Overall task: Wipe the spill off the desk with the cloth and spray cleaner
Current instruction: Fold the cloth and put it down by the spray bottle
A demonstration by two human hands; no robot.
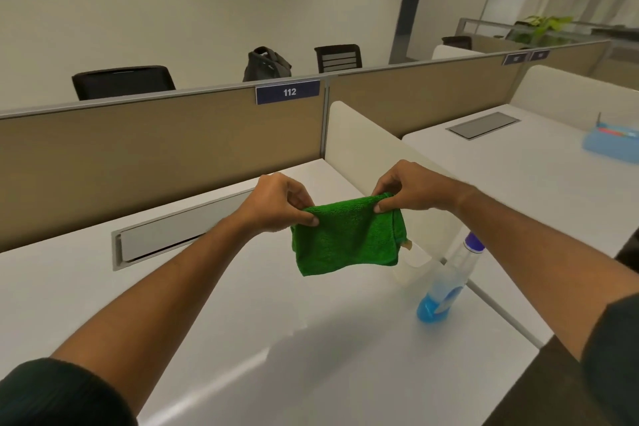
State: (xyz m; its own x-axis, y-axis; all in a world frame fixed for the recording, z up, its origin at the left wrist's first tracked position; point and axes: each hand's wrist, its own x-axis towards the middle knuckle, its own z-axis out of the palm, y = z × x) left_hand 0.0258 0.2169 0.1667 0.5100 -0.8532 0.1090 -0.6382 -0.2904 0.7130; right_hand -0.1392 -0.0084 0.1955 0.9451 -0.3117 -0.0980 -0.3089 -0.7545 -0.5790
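both hands, left hand (276, 204) and right hand (411, 190), pinch the top corners of a green cloth (345, 239), holding it spread above the desk (242, 322), likely to fold it for wiping.

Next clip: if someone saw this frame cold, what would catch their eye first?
The bright green cloth, held up above the white desk at the frame's centre, with the left hand and right hand each pinching a top corner. Next, the spray bottle of blue liquid standing on the desk to the right of the cloth. Behind, the tan partition carries a blue "112" plate.
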